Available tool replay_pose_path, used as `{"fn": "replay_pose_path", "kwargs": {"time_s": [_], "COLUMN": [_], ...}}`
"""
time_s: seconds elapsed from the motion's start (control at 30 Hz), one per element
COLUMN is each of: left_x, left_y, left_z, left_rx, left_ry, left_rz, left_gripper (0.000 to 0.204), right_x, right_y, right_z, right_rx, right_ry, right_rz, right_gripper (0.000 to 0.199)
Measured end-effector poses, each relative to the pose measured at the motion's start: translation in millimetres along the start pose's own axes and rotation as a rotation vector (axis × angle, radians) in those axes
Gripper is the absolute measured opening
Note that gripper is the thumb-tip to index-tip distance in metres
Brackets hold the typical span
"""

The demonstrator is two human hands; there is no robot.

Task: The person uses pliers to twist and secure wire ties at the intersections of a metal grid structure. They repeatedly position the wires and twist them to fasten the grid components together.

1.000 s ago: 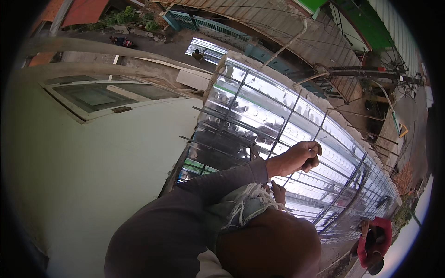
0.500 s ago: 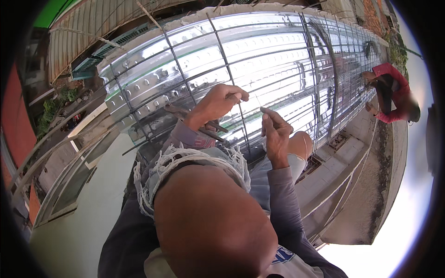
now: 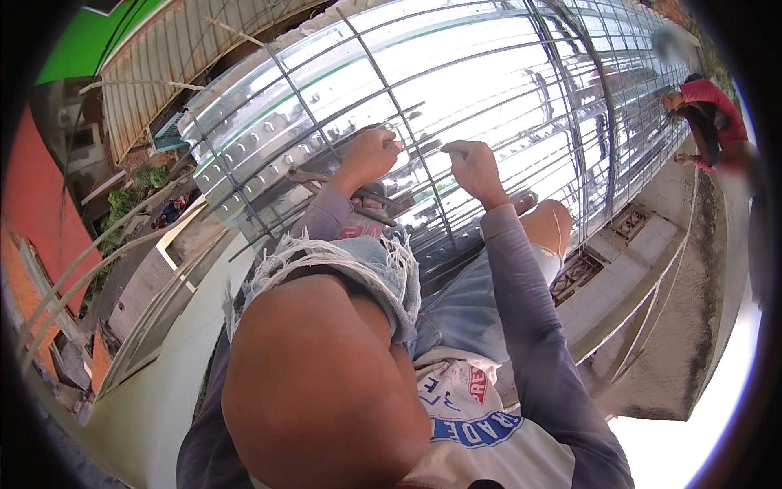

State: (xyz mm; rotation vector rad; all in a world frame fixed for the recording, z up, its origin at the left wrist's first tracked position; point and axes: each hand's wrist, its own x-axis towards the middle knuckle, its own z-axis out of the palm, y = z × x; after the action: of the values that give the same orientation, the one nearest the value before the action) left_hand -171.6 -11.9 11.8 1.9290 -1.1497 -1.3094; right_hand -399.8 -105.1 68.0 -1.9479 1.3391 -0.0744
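Note:
My left hand [image 3: 371,156] is closed with its fingertips pressed together, just above the steel rebar mesh [image 3: 375,57]. Facing it across a small gap, my right hand [image 3: 479,171] has its index finger bent toward the left and the other fingers curled in. Glare hides whatever thin thing either hand may pinch. Below my left wrist, a dark pincer-like tool [image 3: 306,177] lies on the mesh, its handles partly covered by my arm. Under the mesh is shiny ribbed metal decking [image 3: 481,98].
My bare knee [image 3: 318,383] and frayed jeans fill the near middle. Another person [image 3: 709,106] in a red top works at the far right of the mesh. A concrete ledge [image 3: 660,326] runs along the right. Beyond the decking's left end, the ground [image 3: 122,269] lies far below.
The view has shifted, so the mesh and the other person sit differently. My right hand has turned, its index finger now reaching left toward my left hand. My left hand stays closed.

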Motion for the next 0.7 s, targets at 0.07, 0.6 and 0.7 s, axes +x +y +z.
{"fn": "replay_pose_path", "kwargs": {"time_s": [0.07, 0.6, 0.7], "left_x": [5, -12, -12], "left_y": [-1, 45, 42], "left_z": [-3, -1, -3], "left_rx": [-0.032, 0.007, -0.1], "left_ry": [-0.039, 0.083, 0.051], "left_rz": [0.014, 0.26, 0.162], "left_gripper": [0.034, 0.022, 0.023], "right_x": [4, 1, -12], "right_y": [-6, -17, -15], "right_z": [1, -9, -8], "right_rx": [0.072, 0.23, 0.375], "right_ry": [-0.013, -0.136, -0.09], "right_rz": [-0.021, 0.068, 0.122], "right_gripper": [0.034, 0.034, 0.035]}}
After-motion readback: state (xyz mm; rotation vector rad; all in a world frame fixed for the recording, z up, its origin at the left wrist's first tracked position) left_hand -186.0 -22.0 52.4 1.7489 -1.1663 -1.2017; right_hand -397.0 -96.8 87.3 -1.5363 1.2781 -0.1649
